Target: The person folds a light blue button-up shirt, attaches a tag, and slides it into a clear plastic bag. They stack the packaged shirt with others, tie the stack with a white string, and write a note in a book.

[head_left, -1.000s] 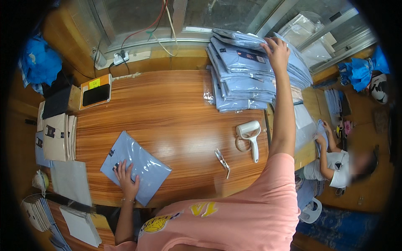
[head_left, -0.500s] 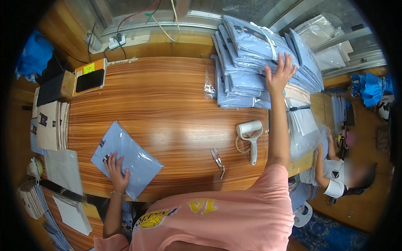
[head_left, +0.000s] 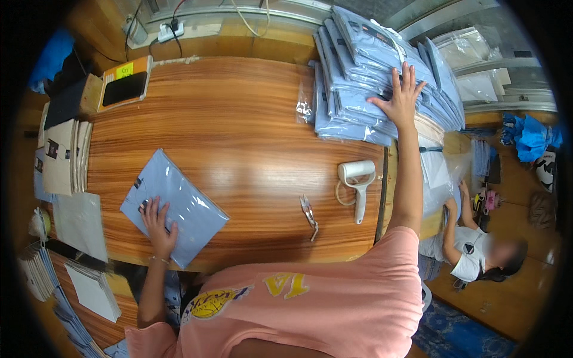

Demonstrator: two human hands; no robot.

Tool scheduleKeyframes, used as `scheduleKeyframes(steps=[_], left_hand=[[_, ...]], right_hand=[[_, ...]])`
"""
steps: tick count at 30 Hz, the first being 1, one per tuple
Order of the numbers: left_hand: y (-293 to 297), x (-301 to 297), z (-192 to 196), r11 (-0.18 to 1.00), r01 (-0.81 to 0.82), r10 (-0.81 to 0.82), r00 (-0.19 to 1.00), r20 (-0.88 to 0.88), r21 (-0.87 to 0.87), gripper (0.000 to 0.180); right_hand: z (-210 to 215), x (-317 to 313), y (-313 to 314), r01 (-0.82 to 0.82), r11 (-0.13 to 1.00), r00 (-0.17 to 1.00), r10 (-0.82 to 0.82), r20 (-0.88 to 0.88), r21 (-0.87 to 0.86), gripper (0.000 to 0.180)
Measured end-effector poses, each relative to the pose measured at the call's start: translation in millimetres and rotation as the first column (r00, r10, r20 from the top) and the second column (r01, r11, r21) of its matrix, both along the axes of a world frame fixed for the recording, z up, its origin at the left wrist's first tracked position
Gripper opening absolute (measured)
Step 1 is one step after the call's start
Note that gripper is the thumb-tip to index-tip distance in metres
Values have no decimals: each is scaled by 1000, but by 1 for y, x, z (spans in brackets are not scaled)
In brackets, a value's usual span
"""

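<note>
My left hand (head_left: 159, 231) rests flat, fingers extended, on a folded blue garment in a clear plastic bag (head_left: 190, 206). That package lies slantwise near the table's front left. At the far right, my right arm stretches out to a tall stack of similar bagged blue garments (head_left: 352, 77). My right hand (head_left: 401, 101) is open against the stack's near right side, its thumb and fingers spread. Its fingertips are by a white strap (head_left: 399, 55) across the top packages. I cannot tell how firmly it touches them.
On the wooden table (head_left: 250, 119) lie a white lint roller (head_left: 357, 172) and small thread snips (head_left: 308, 215). A black phone (head_left: 124, 89) and beige bagged garments (head_left: 64, 156) sit at the left. A co-worker (head_left: 468, 247) handles a package at the right.
The whole view has shifted, so the table appears higher. My right hand has spread its thumb outward and sits slightly lower against the stack. My left hand stays on the package.
</note>
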State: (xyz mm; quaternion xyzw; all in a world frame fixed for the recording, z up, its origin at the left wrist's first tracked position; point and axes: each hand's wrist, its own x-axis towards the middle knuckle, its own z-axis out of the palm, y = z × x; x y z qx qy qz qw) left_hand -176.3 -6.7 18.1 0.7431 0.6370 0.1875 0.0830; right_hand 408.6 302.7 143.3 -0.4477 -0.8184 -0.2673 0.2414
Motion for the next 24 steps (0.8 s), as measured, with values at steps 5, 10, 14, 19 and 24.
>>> scheduleKeyframes(steps=[5,10,14,19,24], left_hand=[[1,2,3,1000,-15,16,1000,13,-25,48],[2,2,5,1000,-10,10,1000,7,-27,48],[2,3,3,1000,-13,13,1000,7,-10,48],[0,3,2,1000,-9,9,1000,-1,2,48],[0,3,7,1000,-8,8,1000,-12,-10,47]], right_hand=[[20,2,9,176,983,981,-179,75,49,80],[50,-5,30,240,960,967,-249,49,144,76],[57,0,47,260,944,960,-275,49,204,78],[60,-4,50,244,945,963,-263,64,216,80],[59,-2,52,236,947,966,-253,53,217,81]])
